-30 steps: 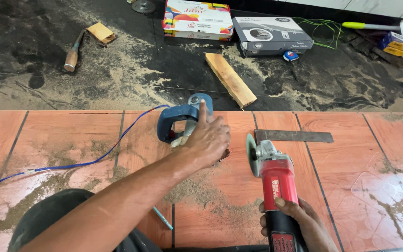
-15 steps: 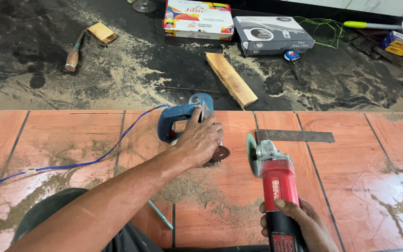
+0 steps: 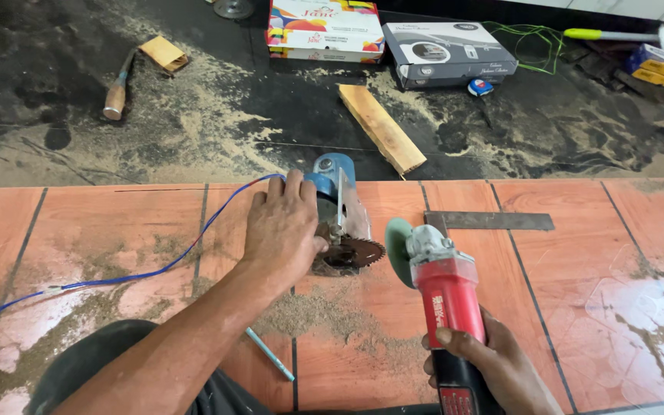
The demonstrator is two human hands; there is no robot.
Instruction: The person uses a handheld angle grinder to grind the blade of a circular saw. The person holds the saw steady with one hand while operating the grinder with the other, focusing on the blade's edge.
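Reddish-brown floor tiles (image 3: 140,230) with dark joints fill the lower half of the view, and sawdust is spread over them and over the dark rough ground (image 3: 217,115) behind.

The left hand (image 3: 282,230) is laid over a blue circular saw (image 3: 337,211), which is tipped on its side so that the toothed blade (image 3: 356,251) is seen low against the tile. The fingers are closed around the saw body near the blade. A blue cable (image 3: 155,269) is led from the saw to the left across the tiles.

The right hand (image 3: 493,365) is clamped on the black handle of a red angle grinder (image 3: 443,288), with its green guard pointed forward, just beside the saw blade but apart from it. A metal square (image 3: 493,221) lies flat on the tile, just behind the grinder head.

Judged from this, the saw is being taken hold of or set in position while the grinder is held ready. For the next move, a firm grip on both tools is called for, and the 2 cutting edges should be kept apart.

Further back, a wooden block (image 3: 382,127), a wooden-handled tool (image 3: 117,88) and 2 cardboard boxes (image 3: 393,38) are seen on the ground.
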